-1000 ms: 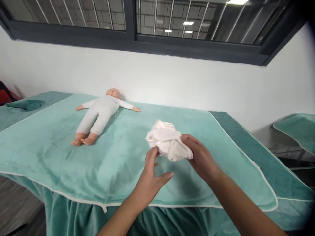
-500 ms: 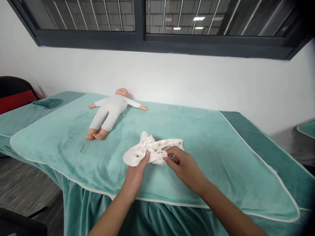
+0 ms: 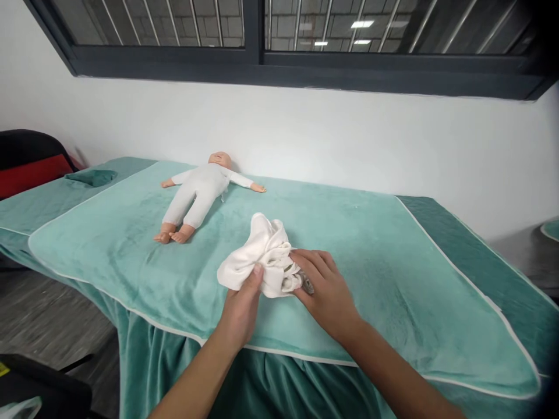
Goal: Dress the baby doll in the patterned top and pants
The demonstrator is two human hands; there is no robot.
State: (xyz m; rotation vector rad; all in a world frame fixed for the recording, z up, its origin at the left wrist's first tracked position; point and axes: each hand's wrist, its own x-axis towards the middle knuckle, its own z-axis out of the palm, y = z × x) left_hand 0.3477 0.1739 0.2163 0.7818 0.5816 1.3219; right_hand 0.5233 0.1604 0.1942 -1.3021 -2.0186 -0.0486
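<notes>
- The crumpled white fabric bundle is between both hands, over the pale-green plush mat; it is gathered up, not yet spread flat.
- The left hand pinches its near edge, thumb on top; the right hand curls around its right end.
- The white-bodied baby doll lies apart, arms outstretched.

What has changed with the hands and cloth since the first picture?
The left hand, its thumb free before, now grips the cloth, which has moved left, nearer the doll. The right hand still holds the cloth; the doll lies as before.
</notes>
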